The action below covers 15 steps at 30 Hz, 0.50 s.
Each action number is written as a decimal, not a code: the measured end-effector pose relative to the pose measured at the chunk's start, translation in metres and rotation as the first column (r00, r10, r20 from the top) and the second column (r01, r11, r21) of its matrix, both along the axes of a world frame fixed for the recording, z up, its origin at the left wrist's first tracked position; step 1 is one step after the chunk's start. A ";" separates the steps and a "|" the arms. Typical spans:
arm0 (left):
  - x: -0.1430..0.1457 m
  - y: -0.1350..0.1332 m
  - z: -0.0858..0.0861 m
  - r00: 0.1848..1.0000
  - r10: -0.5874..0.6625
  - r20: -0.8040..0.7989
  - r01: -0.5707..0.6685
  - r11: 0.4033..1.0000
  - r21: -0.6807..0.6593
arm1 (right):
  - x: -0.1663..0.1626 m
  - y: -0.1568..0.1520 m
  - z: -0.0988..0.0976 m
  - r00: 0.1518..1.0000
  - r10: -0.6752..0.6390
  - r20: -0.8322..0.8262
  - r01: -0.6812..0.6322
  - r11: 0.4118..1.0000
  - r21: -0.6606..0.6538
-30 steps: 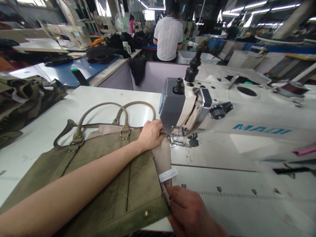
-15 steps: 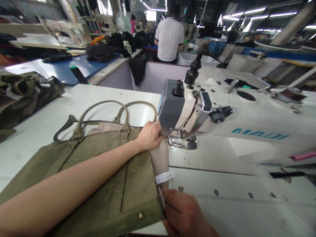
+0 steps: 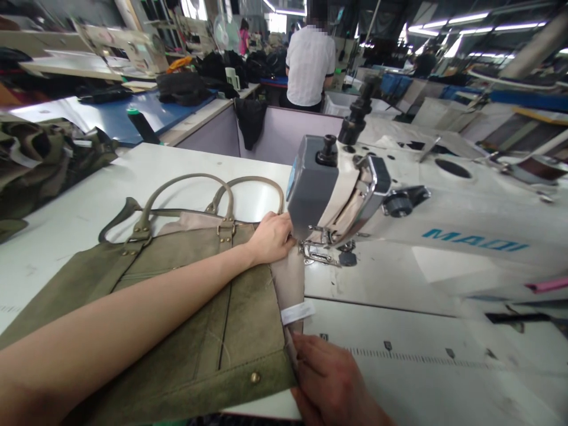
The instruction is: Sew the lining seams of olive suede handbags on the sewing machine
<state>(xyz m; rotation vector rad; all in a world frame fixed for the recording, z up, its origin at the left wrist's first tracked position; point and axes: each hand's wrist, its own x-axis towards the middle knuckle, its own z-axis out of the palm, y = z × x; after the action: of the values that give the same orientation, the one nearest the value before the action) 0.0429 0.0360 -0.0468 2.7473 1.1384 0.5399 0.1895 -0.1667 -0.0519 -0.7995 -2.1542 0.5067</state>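
Note:
An olive-green handbag (image 3: 177, 313) lies flat on the white sewing table, its two looped handles (image 3: 189, 180) pointing away from me. My left hand (image 3: 273, 238) reaches across it and grips its far right edge, close beside the presser foot (image 3: 319, 255) of the sewing machine (image 3: 346, 195). The fingertips are partly hidden by the machine head. At the near right corner, my right hand (image 3: 331, 376) is closed on the bag's edge. Between the hands runs a strip of beige lining (image 3: 288, 281) with a white label (image 3: 297, 312) sticking out.
Crumpled olive pieces (image 3: 44, 171) are heaped at the left. A dark thread cone (image 3: 144, 125) with a green top stands behind the table. A ruler scale (image 3: 412, 358) marks the tabletop at right. Beyond the partition, a person in a white shirt (image 3: 310, 65) faces away.
The view has shifted slightly, so the machine and background sit a little farther right. Both hands keep their hold on the bag's edge, and the bag has barely moved relative to the machine.

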 end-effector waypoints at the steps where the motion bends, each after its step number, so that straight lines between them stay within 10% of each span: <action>1: 0.000 0.000 0.000 1.000 -0.004 0.003 0.004 1.000 0.000 | 0.000 0.000 -0.001 1.000 0.002 -0.001 -0.002 1.000 0.003; 15: -0.001 0.012 -0.003 0.999 -0.035 0.019 0.035 0.999 -0.001 | 0.001 0.000 0.003 0.996 -0.035 0.079 0.038 0.998 -0.046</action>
<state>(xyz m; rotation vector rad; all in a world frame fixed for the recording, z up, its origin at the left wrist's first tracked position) 0.0420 0.0481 -0.0499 2.7493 1.0839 0.5594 0.1901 -0.1667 -0.0484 -0.8965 -2.2017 0.5171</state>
